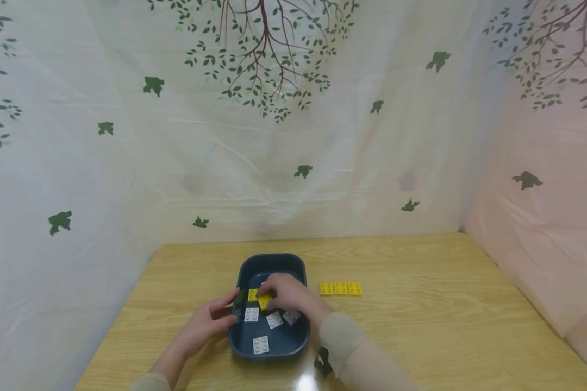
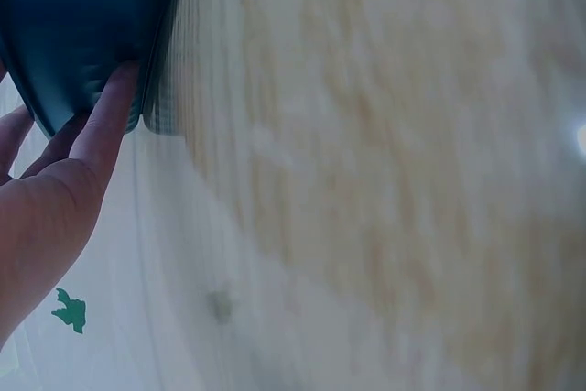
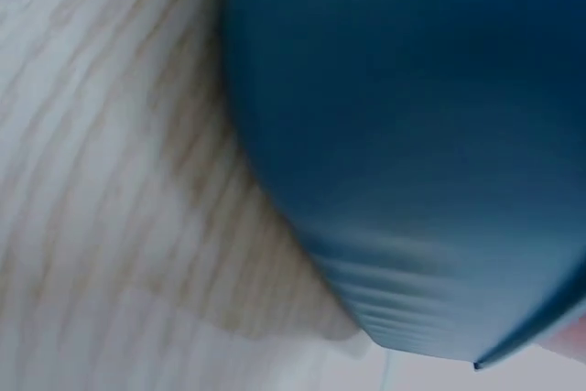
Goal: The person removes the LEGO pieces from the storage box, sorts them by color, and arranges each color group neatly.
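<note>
Blue tray (image 1: 285,342) points lengthwise away; right hand (image 1: 286,292) pinches yellow four-stud brick (image 1: 264,303) inside; unclenched left hand (image 1: 207,323) touches tray's left side.

The left hand (image 1: 203,325) extends forward, thumb and fingers apart and fairly straight, while the right hand (image 1: 289,293), its sleeved arm (image 1: 367,358) slanting in from the lower right, curls its fingers into a pinch

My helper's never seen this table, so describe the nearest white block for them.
On the wooden table sits a dark blue tray. Inside, at its near end, lies the white block, separate from the other white blocks, which all sit farther back.
</note>
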Action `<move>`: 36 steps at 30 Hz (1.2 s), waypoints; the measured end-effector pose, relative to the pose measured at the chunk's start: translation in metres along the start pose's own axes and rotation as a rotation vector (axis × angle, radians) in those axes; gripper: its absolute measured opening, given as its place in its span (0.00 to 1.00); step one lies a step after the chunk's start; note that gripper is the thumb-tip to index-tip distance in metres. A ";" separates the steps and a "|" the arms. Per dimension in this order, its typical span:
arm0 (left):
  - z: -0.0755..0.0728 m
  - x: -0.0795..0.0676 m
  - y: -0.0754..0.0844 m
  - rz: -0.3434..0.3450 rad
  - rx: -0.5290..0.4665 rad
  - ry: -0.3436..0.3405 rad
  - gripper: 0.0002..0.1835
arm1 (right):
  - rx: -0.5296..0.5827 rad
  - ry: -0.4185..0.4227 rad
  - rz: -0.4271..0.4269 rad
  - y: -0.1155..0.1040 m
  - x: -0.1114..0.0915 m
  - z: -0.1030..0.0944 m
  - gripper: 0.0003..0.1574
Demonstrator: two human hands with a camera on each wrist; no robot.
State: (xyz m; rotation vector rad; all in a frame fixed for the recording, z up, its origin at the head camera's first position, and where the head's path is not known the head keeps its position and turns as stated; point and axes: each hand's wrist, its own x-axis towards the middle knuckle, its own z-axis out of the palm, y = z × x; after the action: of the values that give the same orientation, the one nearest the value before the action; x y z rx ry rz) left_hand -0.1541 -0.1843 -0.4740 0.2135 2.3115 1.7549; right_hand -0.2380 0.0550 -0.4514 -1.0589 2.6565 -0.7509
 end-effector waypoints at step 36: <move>-0.015 0.022 -0.008 -0.004 -0.015 -0.010 0.35 | 0.237 0.216 -0.016 0.047 -0.064 -0.037 0.19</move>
State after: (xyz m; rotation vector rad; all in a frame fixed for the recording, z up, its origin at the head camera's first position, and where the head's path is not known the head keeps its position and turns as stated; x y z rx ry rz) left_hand -0.1793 -0.1950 -0.4794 0.2153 2.2890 1.7650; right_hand -0.2319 0.1423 -0.4454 -0.9871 2.6444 -1.2115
